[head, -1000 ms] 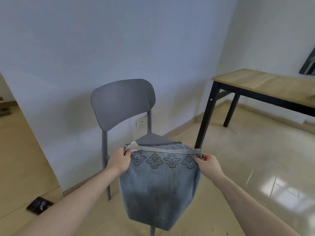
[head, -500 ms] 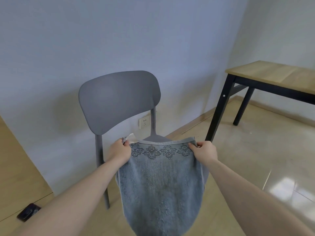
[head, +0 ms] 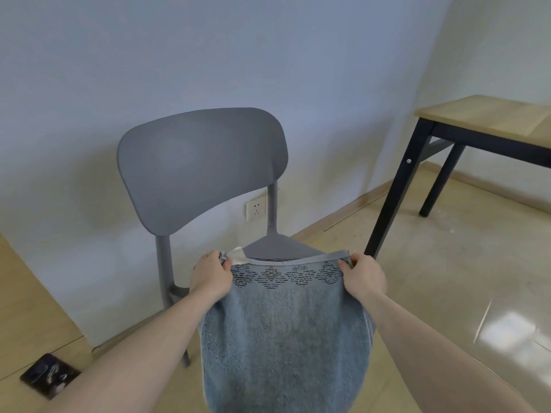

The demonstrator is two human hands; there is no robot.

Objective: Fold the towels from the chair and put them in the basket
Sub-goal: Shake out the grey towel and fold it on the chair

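Dark floor plate (head: 49,376) lying on floor at near left. Left hand (head: 210,277) pinching left top corner of blue-grey towel (head: 286,338), thumb and fingers of grip closing on hem beside white tag. Towel hanging spread in air between hands, in front of grey chair (head: 202,165) standing by wall. Right hand (head: 365,277) pinching right top corner, grip likewise closing on hem. Wooden tabletop (head: 489,114) on black legs at far right.

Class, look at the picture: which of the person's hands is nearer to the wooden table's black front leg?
Right. The right hand, pinching the blue towel's right top corner, sits just left of the table leg; the left hand grips the opposite corner, a towel's width farther away.
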